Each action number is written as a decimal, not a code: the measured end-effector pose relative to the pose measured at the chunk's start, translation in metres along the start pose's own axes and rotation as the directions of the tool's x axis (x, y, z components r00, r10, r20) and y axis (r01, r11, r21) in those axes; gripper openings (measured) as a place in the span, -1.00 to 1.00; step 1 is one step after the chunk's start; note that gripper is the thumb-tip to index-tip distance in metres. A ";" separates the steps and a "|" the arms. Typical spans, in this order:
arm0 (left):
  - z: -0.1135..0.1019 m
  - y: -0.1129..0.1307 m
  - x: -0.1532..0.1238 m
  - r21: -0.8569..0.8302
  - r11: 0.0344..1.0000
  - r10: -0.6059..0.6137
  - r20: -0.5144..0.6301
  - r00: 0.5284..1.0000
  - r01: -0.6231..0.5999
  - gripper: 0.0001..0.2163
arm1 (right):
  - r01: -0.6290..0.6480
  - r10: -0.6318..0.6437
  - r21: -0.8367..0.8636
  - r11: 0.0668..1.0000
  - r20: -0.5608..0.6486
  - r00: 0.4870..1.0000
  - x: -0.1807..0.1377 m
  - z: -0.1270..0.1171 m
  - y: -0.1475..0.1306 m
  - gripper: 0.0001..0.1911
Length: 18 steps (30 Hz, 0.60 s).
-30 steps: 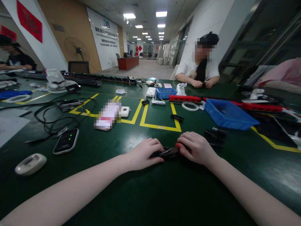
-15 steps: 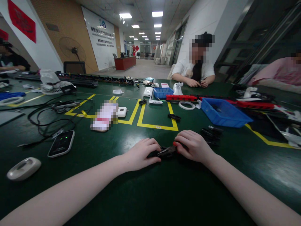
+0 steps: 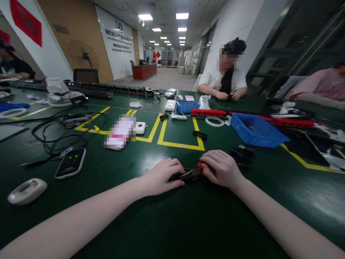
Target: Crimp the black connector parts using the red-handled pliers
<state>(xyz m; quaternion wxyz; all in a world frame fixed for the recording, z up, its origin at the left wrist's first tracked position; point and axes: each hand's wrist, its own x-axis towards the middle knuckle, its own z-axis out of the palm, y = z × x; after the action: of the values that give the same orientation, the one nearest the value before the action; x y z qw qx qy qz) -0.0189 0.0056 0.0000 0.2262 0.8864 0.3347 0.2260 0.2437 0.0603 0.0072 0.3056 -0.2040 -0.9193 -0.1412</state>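
Note:
Both of my hands rest low on the green table (image 3: 172, 223), close together. My left hand (image 3: 161, 176) is curled over a small black part that its fingers mostly hide. My right hand (image 3: 222, 168) is closed round pliers (image 3: 192, 174) with red handles; their dark jaws point left and meet the black part between the two hands. A few more small black parts (image 3: 241, 154) lie just right of my right hand, and one (image 3: 199, 135) lies inside the yellow marked box beyond.
A blue bin (image 3: 256, 130) stands at right, a smaller blue tray (image 3: 187, 106) farther back. A phone (image 3: 70, 162), a white oval device (image 3: 27, 190) and black cables (image 3: 54, 136) lie at left. A person (image 3: 223, 84) sits across the table; others sit at the far left and right.
Nothing has moved apart from a slight shift of the camera; both hands keep their grip in the same spot.

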 end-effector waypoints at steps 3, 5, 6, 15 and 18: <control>-0.001 0.001 0.000 0.000 1.000 0.001 -0.001 1.000 -0.001 -0.84 | 0.005 -0.005 0.000 1.000 -0.013 1.000 0.000 0.001 -0.001 -0.91; -0.001 0.001 0.000 -0.003 1.000 0.000 0.001 1.000 0.000 -0.84 | 0.004 -0.003 0.006 1.000 -0.011 1.000 0.000 0.001 -0.001 -0.90; -0.001 0.001 0.000 -0.006 1.000 0.000 0.003 1.000 0.000 -0.85 | -0.002 0.002 0.010 1.000 -0.005 1.000 0.000 0.001 -0.002 -0.90; -0.002 0.002 0.001 -0.012 1.000 -0.005 0.011 1.000 0.005 -0.84 | -0.027 0.025 0.020 0.999 0.065 0.998 0.001 -0.001 0.000 -0.86; -0.002 0.003 0.001 -0.005 1.000 -0.006 0.016 1.000 0.007 -0.83 | -0.017 0.016 0.018 1.000 0.069 0.997 0.002 -0.002 0.003 -0.87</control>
<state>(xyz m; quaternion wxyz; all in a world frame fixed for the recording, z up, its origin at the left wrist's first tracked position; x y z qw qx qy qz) -0.0183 0.0047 0.0030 0.2319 0.8865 0.3352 0.2191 0.2449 0.0622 0.0102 0.2767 -0.2134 -0.9288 -0.1233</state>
